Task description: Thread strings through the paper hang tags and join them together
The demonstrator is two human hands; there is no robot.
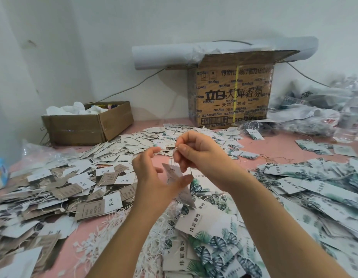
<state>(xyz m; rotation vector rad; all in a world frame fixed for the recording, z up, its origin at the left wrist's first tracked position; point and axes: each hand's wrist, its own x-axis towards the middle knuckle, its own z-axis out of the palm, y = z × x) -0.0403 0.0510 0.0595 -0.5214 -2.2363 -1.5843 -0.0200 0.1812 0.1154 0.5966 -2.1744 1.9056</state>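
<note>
Above the pink counter (278,145) heaped with loose tags (114,149), the right hand (198,151) pinches the string (172,160) taut at its fingertips while the left hand (152,177) grips the hanging tags (175,171) under its thumb, apparently steadying them for threading and joining.

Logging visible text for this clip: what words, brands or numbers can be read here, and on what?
"立白 大师香氛": front of the tall cardboard box.
"天然…衣液": same box, lower down; one character is hidden behind the yellow strap.
"7910113 4807…": box's top edge; the rest is blurred.
"伟宸服饰": leaf-print hang tags, likely reading.
Too blurred to read: brown tags, handwritten white tags, held tag.
</note>
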